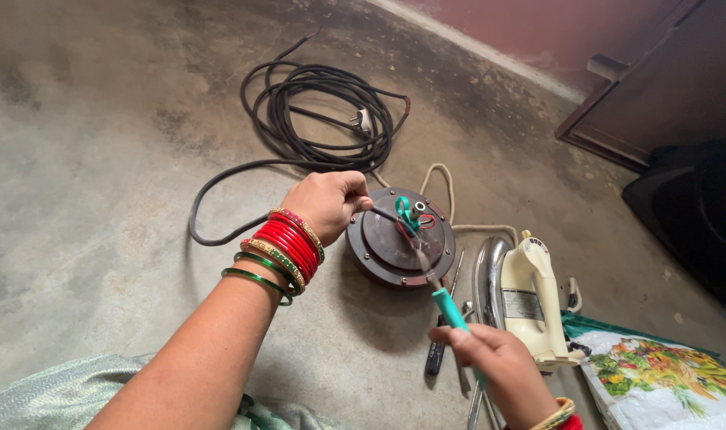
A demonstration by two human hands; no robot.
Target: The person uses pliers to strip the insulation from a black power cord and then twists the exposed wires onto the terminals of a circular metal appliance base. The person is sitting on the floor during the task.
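A round brown motor housing [387,251] lies on the concrete floor, with green and red wires [408,213] coming out of its middle. My left hand [325,201], with red and green bangles on the wrist, pinches a dark wire at the housing's left rim. My right hand [494,358] grips a tool with a teal handle [450,309]. Its thin metal tip reaches the green wires on top of the housing.
A coil of black cable [315,111] with a plug lies beyond the housing. A cream clothes iron [530,299] rests on its side to the right, beside a printed bag [657,378]. Screwdrivers [439,350] lie under my right hand. A dark wooden door [665,80] stands at the far right.
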